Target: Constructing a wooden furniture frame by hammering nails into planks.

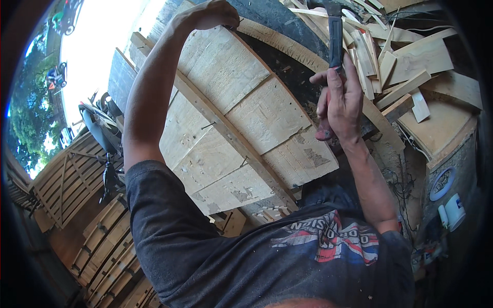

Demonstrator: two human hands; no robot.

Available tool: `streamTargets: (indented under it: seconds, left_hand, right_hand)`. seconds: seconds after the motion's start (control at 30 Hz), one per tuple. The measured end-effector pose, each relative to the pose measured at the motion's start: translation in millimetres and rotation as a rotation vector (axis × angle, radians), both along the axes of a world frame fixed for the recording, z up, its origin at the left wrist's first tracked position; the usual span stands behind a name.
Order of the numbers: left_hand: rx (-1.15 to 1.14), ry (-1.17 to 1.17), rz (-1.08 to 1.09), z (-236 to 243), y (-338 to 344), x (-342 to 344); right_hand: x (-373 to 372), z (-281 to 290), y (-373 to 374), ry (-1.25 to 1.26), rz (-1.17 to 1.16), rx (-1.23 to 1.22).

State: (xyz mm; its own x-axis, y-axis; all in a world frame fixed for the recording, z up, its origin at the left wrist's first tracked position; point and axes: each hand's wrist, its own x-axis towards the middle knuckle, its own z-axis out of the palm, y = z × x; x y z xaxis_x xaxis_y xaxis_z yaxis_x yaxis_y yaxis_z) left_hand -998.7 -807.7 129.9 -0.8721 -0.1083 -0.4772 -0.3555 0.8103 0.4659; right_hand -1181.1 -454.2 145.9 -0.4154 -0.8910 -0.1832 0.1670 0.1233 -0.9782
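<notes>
In front of me lies a panel of pale wooden boards (pixel 267 120), tilted across the view. A narrow wooden batten (pixel 218 124) crosses it lengthwise, and a few nails (pixel 208 125) stick up from it. My left hand (pixel 213 15) is curled over the panel's far edge, its fingertips partly hidden. To the right of the panel, my right hand (pixel 343 105) is closed around a hammer (pixel 335 43) with a black and red handle. The hammer points away from me, and its head is partly cut off at the top of the view.
Wood offcuts (pixel 367 56) are heaped at the far right. A long curved wooden strip (pixel 287 45) runs behind the panel. Slatted wooden frames (pixel 77 177) stand at the left, near a parked motorbike (pixel 97 128). A white container (pixel 454 211) lies at the right.
</notes>
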Motion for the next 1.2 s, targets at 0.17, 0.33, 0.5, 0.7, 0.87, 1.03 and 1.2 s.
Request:
streamTargets:
  seconds: [0.17,0.33,0.5,0.7,0.87,1.03,1.2]
  left_hand:
    - [-0.129,0.154,-0.283,-10.2,-13.6,13.5]
    - [0.028,0.012,-0.042,-7.7,-4.5,-6.1]
    - [0.087,-0.039,0.073,3.9,5.9,-6.0]
    - [0.008,-0.147,0.07,12.0,10.4,-19.5]
    - [0.058,-0.192,0.168,3.9,7.7,-7.4]
    - [0.017,-0.24,0.033,-10.8,-12.7,-18.6]
    - [0.439,-0.318,0.246,-32.2,-35.0,7.0]
  right_hand:
    - [15.6,-4.0,-26.4,-0.083,-0.012,-0.056]
    - [47.3,-14.8,-56.4,-0.182,-0.091,0.053]
    - [55.0,-11.6,-56.0,-0.275,0.225,0.21]
    - [72.4,-4.0,-54.2,-0.344,-0.126,0.133]
    - [66.9,-13.4,-45.2,-0.394,0.059,0.174]
    - [81.1,-9.9,-49.1,-0.371,-0.329,0.092]
    - [57.0,-10.1,-33.8,-0.397,0.18,0.263]
